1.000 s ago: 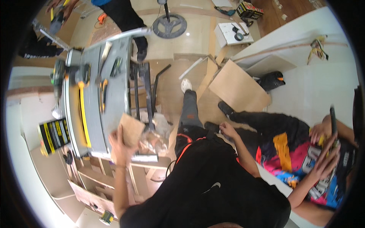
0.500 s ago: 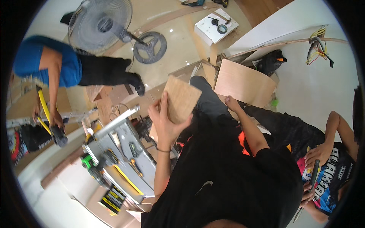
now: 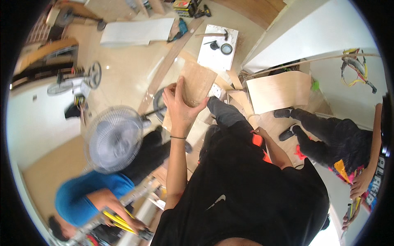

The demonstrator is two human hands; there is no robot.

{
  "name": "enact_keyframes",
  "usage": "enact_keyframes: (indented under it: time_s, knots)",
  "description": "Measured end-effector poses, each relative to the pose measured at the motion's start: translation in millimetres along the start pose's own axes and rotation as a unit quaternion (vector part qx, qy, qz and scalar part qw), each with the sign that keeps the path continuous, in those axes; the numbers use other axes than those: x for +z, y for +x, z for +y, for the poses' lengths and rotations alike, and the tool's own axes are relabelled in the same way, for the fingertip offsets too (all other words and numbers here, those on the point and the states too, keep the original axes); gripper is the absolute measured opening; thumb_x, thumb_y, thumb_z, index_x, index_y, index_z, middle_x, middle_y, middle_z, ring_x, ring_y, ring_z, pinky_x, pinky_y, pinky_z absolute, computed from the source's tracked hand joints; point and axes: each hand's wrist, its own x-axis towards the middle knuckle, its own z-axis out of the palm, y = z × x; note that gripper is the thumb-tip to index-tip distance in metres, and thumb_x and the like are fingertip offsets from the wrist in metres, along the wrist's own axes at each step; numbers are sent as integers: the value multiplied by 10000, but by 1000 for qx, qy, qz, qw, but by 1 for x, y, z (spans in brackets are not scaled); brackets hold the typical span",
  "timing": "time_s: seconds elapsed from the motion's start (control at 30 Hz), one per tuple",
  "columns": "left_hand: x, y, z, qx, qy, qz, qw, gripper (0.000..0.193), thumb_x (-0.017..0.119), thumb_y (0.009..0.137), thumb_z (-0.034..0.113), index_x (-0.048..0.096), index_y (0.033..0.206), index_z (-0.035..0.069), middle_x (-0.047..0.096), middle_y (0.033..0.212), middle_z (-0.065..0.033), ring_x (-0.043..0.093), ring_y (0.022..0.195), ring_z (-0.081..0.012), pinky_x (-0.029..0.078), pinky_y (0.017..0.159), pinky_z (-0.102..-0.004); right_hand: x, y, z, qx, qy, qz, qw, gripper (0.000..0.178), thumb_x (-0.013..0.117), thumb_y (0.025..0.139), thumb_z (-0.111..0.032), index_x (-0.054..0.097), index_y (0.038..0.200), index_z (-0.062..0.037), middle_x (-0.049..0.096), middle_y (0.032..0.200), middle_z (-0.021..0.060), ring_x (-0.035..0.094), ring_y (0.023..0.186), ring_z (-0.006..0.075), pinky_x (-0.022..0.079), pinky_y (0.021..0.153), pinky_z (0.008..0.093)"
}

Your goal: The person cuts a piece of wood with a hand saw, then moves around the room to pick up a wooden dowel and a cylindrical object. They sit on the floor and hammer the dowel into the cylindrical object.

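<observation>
My left hand (image 3: 180,105) grips a small rectangular wooden board (image 3: 199,80) by its near left part, thumb on one edge and fingers on another. The board is raised in front of me, grain side up. At my right hip, my right hand (image 3: 261,132) is beside an orange item (image 3: 257,140) at my waist. Its fingers look curled, and whatever they hold is hidden. A curved sheet of thin plywood (image 3: 279,92) lies beyond my right hand.
A standing fan (image 3: 115,139) is at the left, near a person in blue (image 3: 94,192) holding a yellow-handled tool (image 3: 119,221). Another person's hand (image 3: 361,184) is at the right. A white box (image 3: 217,47) bears a hammer and a tape roll. Loose wires (image 3: 355,69) hang from the wall.
My view has swung, bringing more far floor into sight. My right hand has drawn back from near the plywood sheet to my hip. My left hand still holds the board.
</observation>
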Motion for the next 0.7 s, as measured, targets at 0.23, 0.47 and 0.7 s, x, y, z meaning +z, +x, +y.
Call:
enact_keyframes:
  time_s: [0.23,0.47,0.7]
  knots:
    - [61,99,-101,21,61,-146,987,850,828,610,489,547,1299,79,475,1138,-161,456,1085,-355,391,961,-475,-5,9,-233,-21,110,139,984,352,550,912,-360,639,1089,-69,682,1042,208,651,985,401,499,872,458]
    - [208,164,-162,186,48,-306,933,884,802,623,550,498,1319,98,478,1176,-160,453,1111,-353,390,935,-486,32,-20,-333,43,-25,144,988,362,588,921,-376,517,1081,-58,657,986,214,642,957,406,496,802,525]
    - [408,206,-256,289,75,-434,850,955,828,583,511,485,1379,112,459,1285,-159,420,1206,-345,355,1017,-496,100,54,-268,148,287,176,930,296,574,939,-326,549,1082,-68,659,820,227,653,871,418,491,740,476]
